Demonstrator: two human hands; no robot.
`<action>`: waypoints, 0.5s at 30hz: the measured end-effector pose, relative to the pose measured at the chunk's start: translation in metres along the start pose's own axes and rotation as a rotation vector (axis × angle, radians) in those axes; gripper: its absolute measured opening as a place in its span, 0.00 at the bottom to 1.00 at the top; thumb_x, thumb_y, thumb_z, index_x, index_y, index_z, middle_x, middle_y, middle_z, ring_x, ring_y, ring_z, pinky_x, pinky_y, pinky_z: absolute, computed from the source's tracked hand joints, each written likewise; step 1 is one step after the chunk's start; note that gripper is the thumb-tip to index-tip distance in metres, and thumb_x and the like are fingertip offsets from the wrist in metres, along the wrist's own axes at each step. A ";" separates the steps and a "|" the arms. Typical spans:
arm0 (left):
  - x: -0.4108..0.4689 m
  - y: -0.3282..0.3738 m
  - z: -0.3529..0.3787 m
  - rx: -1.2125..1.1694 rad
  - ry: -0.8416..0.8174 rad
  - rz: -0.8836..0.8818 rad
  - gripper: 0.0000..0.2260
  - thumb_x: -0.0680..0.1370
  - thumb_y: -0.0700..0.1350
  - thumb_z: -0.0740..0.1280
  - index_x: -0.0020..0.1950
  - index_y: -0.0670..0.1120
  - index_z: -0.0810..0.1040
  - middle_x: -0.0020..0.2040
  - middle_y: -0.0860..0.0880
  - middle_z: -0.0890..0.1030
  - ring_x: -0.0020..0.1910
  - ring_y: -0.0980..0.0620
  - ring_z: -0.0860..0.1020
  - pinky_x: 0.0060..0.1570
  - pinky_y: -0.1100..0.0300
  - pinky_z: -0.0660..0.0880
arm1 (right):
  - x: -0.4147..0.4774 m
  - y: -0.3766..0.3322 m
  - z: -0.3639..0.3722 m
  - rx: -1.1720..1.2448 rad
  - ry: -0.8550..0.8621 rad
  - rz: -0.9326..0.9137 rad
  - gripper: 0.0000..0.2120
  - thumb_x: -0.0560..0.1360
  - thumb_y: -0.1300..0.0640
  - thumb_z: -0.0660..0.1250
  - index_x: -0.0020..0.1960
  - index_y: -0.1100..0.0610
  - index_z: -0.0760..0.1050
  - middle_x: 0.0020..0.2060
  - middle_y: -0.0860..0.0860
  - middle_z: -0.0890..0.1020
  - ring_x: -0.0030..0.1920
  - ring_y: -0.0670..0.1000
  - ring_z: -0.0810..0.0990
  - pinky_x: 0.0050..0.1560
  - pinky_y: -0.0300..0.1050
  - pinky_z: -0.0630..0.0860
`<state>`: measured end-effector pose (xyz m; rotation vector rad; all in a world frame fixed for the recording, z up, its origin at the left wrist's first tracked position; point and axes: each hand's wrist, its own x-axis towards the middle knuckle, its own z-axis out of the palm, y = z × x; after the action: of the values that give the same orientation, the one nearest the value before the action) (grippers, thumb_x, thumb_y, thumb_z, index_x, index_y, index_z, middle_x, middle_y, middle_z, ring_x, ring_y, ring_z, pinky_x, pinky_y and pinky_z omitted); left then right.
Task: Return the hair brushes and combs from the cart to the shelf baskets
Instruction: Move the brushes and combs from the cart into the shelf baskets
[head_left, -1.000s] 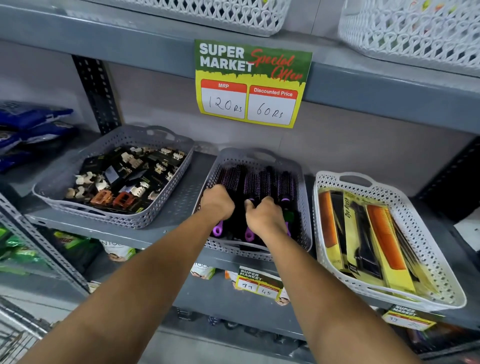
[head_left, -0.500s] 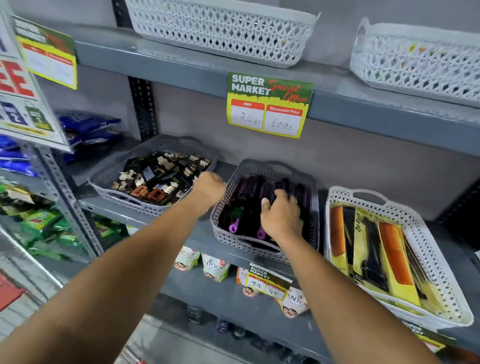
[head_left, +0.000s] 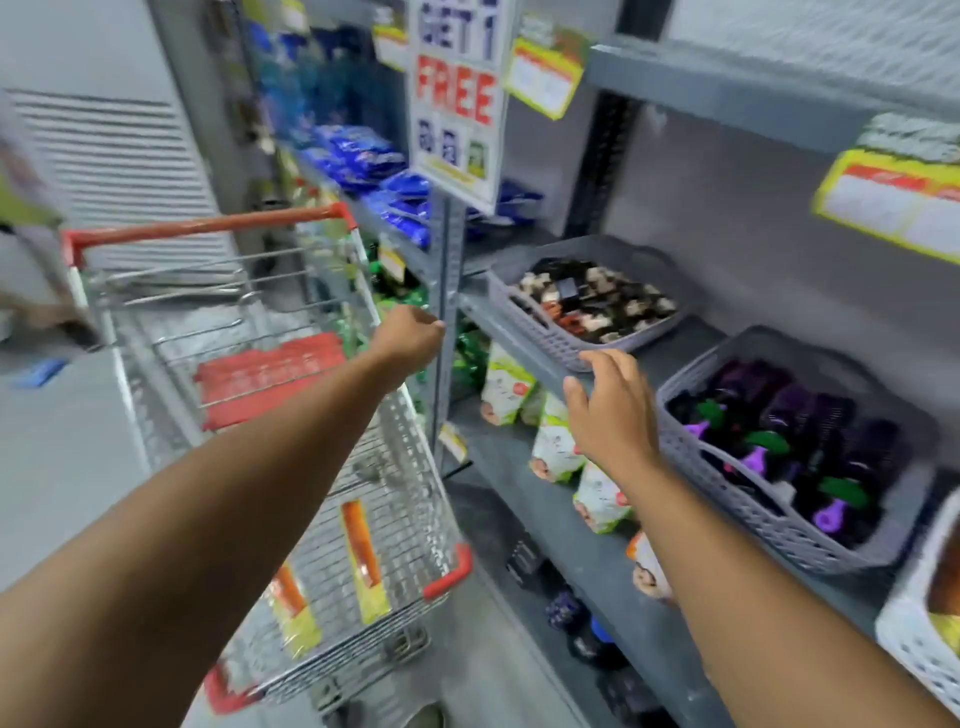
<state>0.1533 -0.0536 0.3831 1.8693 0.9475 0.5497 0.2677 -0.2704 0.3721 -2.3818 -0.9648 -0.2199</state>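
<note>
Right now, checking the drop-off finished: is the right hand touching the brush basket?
Apart. The head view shows the open right hand left of the brush basket, with shelf visible between.

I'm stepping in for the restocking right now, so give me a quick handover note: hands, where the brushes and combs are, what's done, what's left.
Left hand: empty, loosely closed, reaching over the cart.
Right hand: empty, open, in front of the shelf edge, beside the grey brush basket.
Done: round brushes with purple and green handles lie in that basket.
Left: at least two yellow-packaged combs lie in the cart. They belong in the white basket at far right, barely in view.
</note>
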 end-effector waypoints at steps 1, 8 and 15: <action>-0.006 -0.013 -0.014 0.001 0.033 -0.040 0.08 0.74 0.41 0.62 0.37 0.43 0.77 0.31 0.43 0.71 0.32 0.49 0.68 0.34 0.58 0.64 | -0.002 -0.014 0.012 0.025 -0.048 -0.029 0.18 0.76 0.53 0.64 0.64 0.58 0.73 0.64 0.57 0.74 0.64 0.60 0.71 0.64 0.55 0.66; -0.048 -0.115 -0.098 0.051 0.191 -0.243 0.12 0.75 0.37 0.60 0.31 0.44 0.68 0.27 0.46 0.63 0.25 0.51 0.60 0.28 0.60 0.54 | -0.021 -0.099 0.099 0.169 -0.335 -0.147 0.19 0.77 0.54 0.63 0.65 0.59 0.71 0.66 0.57 0.71 0.66 0.58 0.69 0.65 0.49 0.65; -0.057 -0.217 -0.113 -0.068 0.233 -0.497 0.06 0.76 0.36 0.60 0.39 0.40 0.75 0.33 0.44 0.71 0.31 0.50 0.68 0.33 0.58 0.65 | -0.032 -0.140 0.186 0.236 -0.591 -0.119 0.18 0.78 0.54 0.62 0.67 0.58 0.69 0.66 0.57 0.70 0.63 0.58 0.71 0.53 0.42 0.64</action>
<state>-0.0424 0.0188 0.2441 1.4522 1.4718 0.4898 0.1388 -0.1047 0.2671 -2.2026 -1.3097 0.5569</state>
